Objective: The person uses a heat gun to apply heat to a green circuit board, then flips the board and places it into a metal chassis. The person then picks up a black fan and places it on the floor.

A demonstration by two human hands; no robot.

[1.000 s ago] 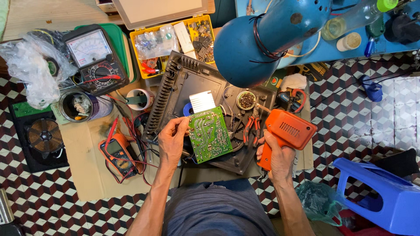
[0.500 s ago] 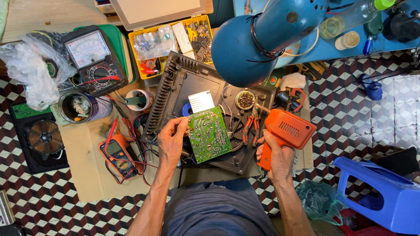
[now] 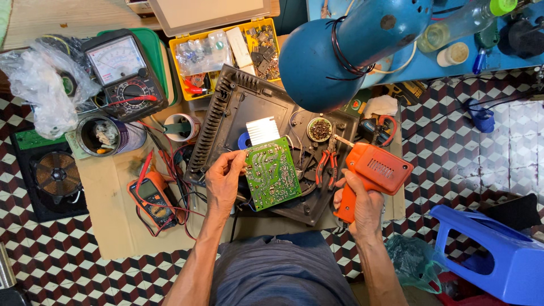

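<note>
1. Green circuit board [image 3: 272, 173] sits tilted over the black casing [image 3: 238, 107], just in front of the person's lap, and the left hand [image 3: 224, 182] pinches its left edge, fingertips closed on it, forearm reaching up from the lower frame.
2. Right hand [image 3: 360, 207] is wrapped tight around the grip of an orange soldering gun [image 3: 375, 170]; its tip points up-left toward a small round tin [image 3: 319, 129] that holds a brownish tangle.
3. Both hands are well apart, the board and red-handled pliers [image 3: 326, 164] between them.
4. Yellow parts box [image 3: 224, 51] stands open behind the casing, its compartments full of small components and clear bags.
5. Left of it, a metal can [image 3: 102, 135] holds scraps, and a white cup [image 3: 181, 127] stands just beside.
6. An orange multimeter [image 3: 150, 194] lies on cardboard near the left wrist; an analog meter [image 3: 122, 71] lies farther back.
</note>
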